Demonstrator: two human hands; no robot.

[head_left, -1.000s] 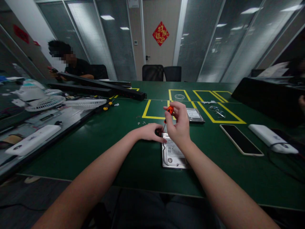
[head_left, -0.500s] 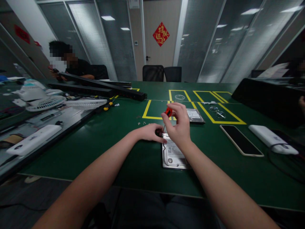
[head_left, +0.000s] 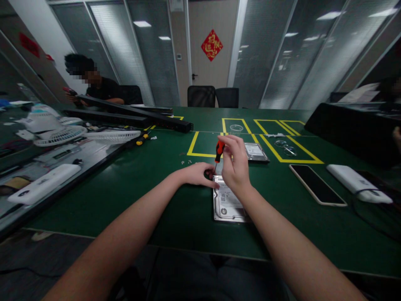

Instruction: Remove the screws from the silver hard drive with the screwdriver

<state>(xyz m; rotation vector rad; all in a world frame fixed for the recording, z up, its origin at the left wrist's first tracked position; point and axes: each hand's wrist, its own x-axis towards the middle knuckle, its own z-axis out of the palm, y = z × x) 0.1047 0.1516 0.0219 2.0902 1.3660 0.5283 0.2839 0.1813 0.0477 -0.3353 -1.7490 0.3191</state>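
Observation:
A silver hard drive with a white label lies flat on the green table before me. At its far left corner, my left hand grips the edge, the thumb on top and the fingers partly hidden. My right hand holds a red and black screwdriver by the top of its handle. The screwdriver stands nearly upright, its shaft reaching down to that corner beside my left fingers. Its tip is too small to make out. My right forearm and hand cover the drive's right side.
Behind my right hand lies a second hard drive. Small screws sit left of the drives. A phone and a white power strip are at right. Fan parts and a yellow-black screwdriver lie left. A person sits across the table.
My right thumb has come away from the front of the screwdriver handle and the fingers have turned, so more of the handle shows. My left hand and the hard drive stay put.

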